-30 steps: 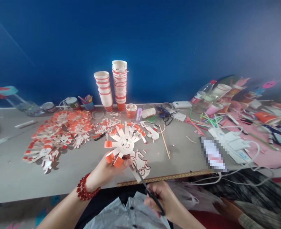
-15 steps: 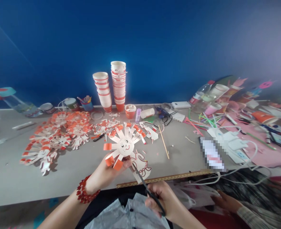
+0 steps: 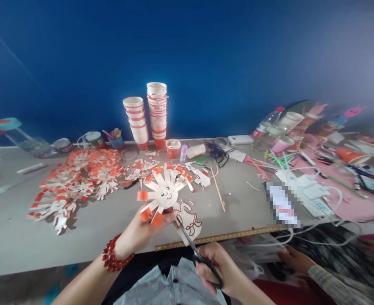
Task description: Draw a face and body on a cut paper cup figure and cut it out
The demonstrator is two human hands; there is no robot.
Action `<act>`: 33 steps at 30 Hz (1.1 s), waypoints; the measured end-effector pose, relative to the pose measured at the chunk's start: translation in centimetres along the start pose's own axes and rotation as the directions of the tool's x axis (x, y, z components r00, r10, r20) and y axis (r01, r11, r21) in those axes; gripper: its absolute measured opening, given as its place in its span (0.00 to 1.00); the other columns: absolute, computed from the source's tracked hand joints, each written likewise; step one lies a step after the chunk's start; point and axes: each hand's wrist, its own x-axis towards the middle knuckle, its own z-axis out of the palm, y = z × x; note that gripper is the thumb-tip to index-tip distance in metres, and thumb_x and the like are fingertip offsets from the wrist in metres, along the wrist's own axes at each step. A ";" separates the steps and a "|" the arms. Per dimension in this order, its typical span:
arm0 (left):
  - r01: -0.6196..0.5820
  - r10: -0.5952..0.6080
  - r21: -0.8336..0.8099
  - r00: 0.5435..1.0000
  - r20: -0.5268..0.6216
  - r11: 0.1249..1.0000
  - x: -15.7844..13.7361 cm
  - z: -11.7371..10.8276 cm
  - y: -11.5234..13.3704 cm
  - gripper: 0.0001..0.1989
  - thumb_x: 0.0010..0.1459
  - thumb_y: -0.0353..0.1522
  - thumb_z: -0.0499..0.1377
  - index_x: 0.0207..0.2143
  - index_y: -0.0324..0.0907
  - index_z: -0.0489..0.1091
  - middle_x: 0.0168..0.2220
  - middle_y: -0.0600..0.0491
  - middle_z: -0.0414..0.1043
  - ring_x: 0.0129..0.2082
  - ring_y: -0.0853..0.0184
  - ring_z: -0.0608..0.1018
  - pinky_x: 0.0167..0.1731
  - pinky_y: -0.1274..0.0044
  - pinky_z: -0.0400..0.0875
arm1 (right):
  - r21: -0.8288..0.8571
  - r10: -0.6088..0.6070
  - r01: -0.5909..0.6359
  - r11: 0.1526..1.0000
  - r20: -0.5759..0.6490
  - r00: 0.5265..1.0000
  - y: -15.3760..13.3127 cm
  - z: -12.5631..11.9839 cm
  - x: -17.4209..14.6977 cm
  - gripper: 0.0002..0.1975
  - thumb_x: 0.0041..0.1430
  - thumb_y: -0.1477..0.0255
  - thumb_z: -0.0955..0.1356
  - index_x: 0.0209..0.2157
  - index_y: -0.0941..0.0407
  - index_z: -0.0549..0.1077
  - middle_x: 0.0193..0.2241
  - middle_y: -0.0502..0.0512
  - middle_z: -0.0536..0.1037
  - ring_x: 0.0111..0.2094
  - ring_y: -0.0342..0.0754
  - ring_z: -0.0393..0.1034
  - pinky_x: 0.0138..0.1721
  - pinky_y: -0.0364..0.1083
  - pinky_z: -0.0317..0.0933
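Low over the table edge, my left hand [image 3: 148, 231] grips a paper-cup doll [image 3: 167, 195] by its lower part. The doll has a round smiling face ringed by white strips with orange ends, some of them curled. Below the face hangs a white paper body [image 3: 188, 220] with a dress drawn in dark red outline. My right hand [image 3: 214, 267] is closed around the black handles of a pair of scissors [image 3: 191, 243]. Their blades lie at the left edge of the paper body, close to my left fingertips. Whether the blades are parted there is hard to make out.
Finished-looking paper dolls [image 3: 78, 182] lie in a heap on the left. Two stacks of paper cups [image 3: 157, 114] stand by the blue wall. A wooden stick [image 3: 217, 189], a phone [image 3: 282, 205] and a power strip [image 3: 307, 195] lie rightward. Another person's hand [image 3: 296, 259] is at lower right.
The scissors and my right hand have shifted very slightly. My left hand stays on the doll. At lower right, the other person's hand has moved a little left.
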 end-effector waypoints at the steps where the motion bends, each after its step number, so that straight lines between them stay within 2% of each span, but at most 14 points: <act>1: -0.001 0.001 0.003 1.000 -0.004 1.000 0.0 0.0 0.1 0.12 0.62 0.41 0.59 0.33 0.40 0.71 0.32 0.52 0.72 0.34 0.65 0.74 0.37 0.75 0.71 | -0.001 -0.001 0.001 1.000 -0.002 1.000 0.1 0.0 0.0 0.35 0.52 0.37 0.66 0.18 0.56 0.60 0.09 0.44 0.61 0.10 0.34 0.50 0.13 0.38 0.40; 6: 0.000 0.000 -0.001 1.000 -0.009 1.000 0.0 0.1 0.5 0.13 0.62 0.41 0.59 0.30 0.40 0.70 0.30 0.53 0.70 0.32 0.66 0.72 0.35 0.76 0.71 | -0.050 -0.041 0.038 0.998 -0.061 0.997 0.5 0.1 -0.1 0.35 0.52 0.36 0.64 0.19 0.56 0.61 0.10 0.45 0.59 0.11 0.36 0.51 0.13 0.38 0.41; 12: -0.006 0.006 0.022 1.000 -0.023 1.000 0.0 0.2 0.3 0.13 0.62 0.41 0.58 0.30 0.41 0.69 0.29 0.54 0.70 0.31 0.67 0.72 0.34 0.76 0.71 | -0.173 -0.137 0.120 0.978 -0.091 0.986 0.2 -0.1 -0.1 0.35 0.55 0.37 0.63 0.18 0.56 0.59 0.12 0.45 0.58 0.14 0.36 0.48 0.14 0.39 0.39; 18: 0.012 -0.011 0.014 0.997 -0.071 1.000 -0.2 0.4 0.3 0.13 0.60 0.42 0.59 0.32 0.42 0.72 0.31 0.52 0.73 0.33 0.64 0.75 0.37 0.75 0.74 | -0.106 -0.052 0.046 0.993 -0.054 0.997 0.8 -0.3 0.1 0.35 0.51 0.37 0.66 0.18 0.57 0.63 0.10 0.45 0.61 0.12 0.36 0.52 0.14 0.38 0.41; 27: 0.008 -0.005 0.023 0.995 -0.104 1.000 -0.6 0.8 1.0 0.11 0.59 0.38 0.59 0.27 0.43 0.72 0.28 0.51 0.74 0.30 0.63 0.75 0.33 0.74 0.74 | -0.011 0.024 -0.024 1.000 0.003 1.000 -0.3 -0.1 -0.1 0.36 0.48 0.36 0.67 0.18 0.56 0.60 0.10 0.45 0.62 0.11 0.35 0.51 0.14 0.38 0.40; 30: 0.027 -0.020 0.057 0.993 -0.115 0.998 -0.6 0.8 1.3 0.11 0.59 0.38 0.59 0.26 0.44 0.72 0.29 0.51 0.75 0.31 0.62 0.76 0.34 0.73 0.74 | -0.065 0.008 -0.010 0.998 -0.034 0.999 -0.5 -0.1 0.0 0.36 0.49 0.36 0.67 0.17 0.56 0.61 0.09 0.45 0.60 0.12 0.36 0.50 0.14 0.38 0.40; 33: 0.027 -0.019 0.067 0.992 -0.122 0.997 -0.7 0.8 1.4 0.10 0.58 0.39 0.59 0.26 0.44 0.73 0.29 0.50 0.76 0.32 0.61 0.77 0.34 0.73 0.74 | -0.162 -0.077 0.066 0.985 -0.058 0.995 -0.5 -0.2 0.1 0.37 0.52 0.36 0.64 0.15 0.56 0.60 0.09 0.45 0.58 0.12 0.36 0.49 0.15 0.39 0.40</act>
